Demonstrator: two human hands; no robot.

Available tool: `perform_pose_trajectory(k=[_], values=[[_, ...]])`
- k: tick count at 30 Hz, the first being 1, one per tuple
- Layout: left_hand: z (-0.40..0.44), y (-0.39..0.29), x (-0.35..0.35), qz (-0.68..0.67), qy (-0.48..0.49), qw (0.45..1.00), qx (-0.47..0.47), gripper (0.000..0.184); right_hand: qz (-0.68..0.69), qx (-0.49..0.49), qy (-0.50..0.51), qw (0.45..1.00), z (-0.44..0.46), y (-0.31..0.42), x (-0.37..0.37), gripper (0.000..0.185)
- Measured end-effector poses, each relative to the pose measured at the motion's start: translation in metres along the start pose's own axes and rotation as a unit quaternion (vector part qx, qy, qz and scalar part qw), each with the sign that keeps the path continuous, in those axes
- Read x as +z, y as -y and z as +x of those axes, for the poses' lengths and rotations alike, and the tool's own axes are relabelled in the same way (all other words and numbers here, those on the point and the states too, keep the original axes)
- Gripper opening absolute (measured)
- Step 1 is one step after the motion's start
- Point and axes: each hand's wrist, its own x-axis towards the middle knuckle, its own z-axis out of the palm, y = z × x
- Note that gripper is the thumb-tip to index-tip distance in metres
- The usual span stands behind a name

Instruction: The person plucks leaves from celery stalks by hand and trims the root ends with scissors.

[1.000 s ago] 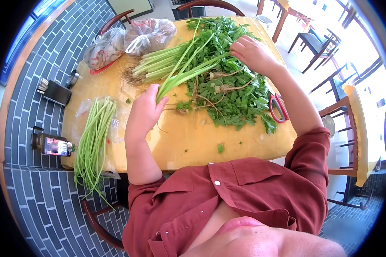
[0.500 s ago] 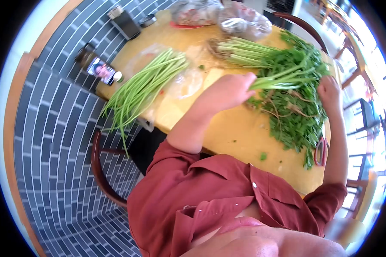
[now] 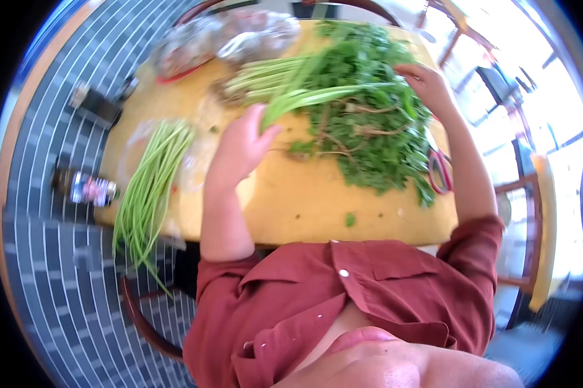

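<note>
My left hand (image 3: 243, 143) is closed around the pale lower ends of a few celery stalks (image 3: 323, 97). Their leafy ends reach right, across a heap of celery leaves (image 3: 388, 165) with thin brown roots on top. My right hand (image 3: 428, 87) is at the right edge of the greens, fingers stretched out and slightly apart, with nothing clearly held in them. Behind the held stalks lies a bunch of celery (image 3: 269, 72) with its roots at the left. Bare green stalks (image 3: 152, 174) lie at the table's left, their ends hanging over the front edge.
Red-handled scissors (image 3: 439, 172) lie at the right table edge, blades partly hidden by leaves. Filled plastic bags (image 3: 259, 37) stand at the back. A phone with a lit screen (image 3: 92, 189) leans at the left by the brick wall (image 3: 58, 271). Chairs surround the wooden table (image 3: 272, 213).
My view has turned, so the table appears further left. The left hand still grips the stalks. My right hand has gone from a closed fist to stretched fingers.
</note>
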Motion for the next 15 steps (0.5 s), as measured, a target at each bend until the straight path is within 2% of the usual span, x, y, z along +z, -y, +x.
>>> perform_pose_trajectory(k=[3,4,5,8,12,15], values=[[0.000,-0.013,-0.005,-0.033,0.028,0.995,-0.087,0.031,0.042,0.042,-0.062,0.996,0.006,0.021,0.003,0.031],[0.000,-0.017,-0.008,-0.048,0.037,0.991,-0.123,0.031,0.038,0.025,-0.043,0.998,0.011,0.017,0.009,0.031],[0.000,-0.017,-0.008,-0.047,0.036,0.992,-0.113,0.031,0.036,0.005,-0.021,0.999,0.015,0.014,0.014,0.030],[0.000,-0.013,-0.008,-0.045,0.029,0.993,-0.106,0.031,-0.069,-0.168,-0.004,0.983,0.020,0.019,0.023,0.027],[0.000,-0.010,-0.009,-0.049,0.021,0.992,-0.117,0.030,-0.061,-0.239,0.060,0.967,0.028,0.014,0.029,0.019],[0.000,-0.008,-0.012,-0.047,0.005,0.992,-0.116,0.030,-0.056,-0.147,0.045,0.986,0.026,0.018,0.009,0.017]])
